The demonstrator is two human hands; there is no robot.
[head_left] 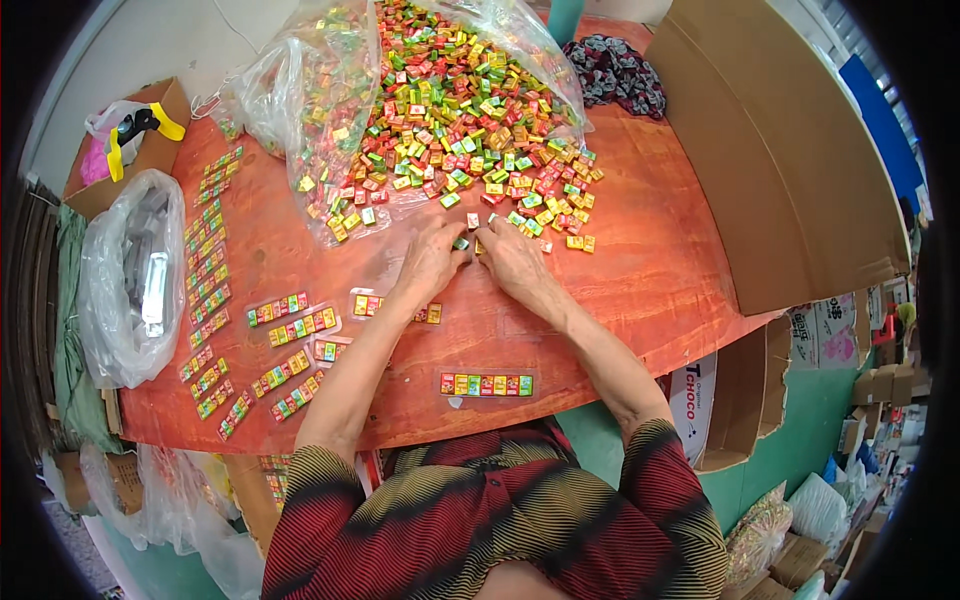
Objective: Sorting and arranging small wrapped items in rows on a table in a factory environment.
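My left hand [430, 257] and my right hand [513, 260] work close together at the near edge of a large heap of small red, yellow and green boxes [440, 110]. The left fingers are closed on a small green box [460, 243]. Between the right fingertips a bit of a small yellow box [479, 247] shows, mostly hidden by the fingers. A loose red-and-white box [473, 219] lies just beyond both hands. Nearest to me, a clear plastic tray [487, 397] holds a row of the coloured boxes.
Filled strips [205, 255] of boxes line the table's left side. More filled trays [303, 326] lie by my left forearm. A clear plastic bag [130, 280] and a carton [172, 100] stand at the left. A tall cardboard panel [790, 150] borders the right; dark patterned cloth [615, 75] lies behind.
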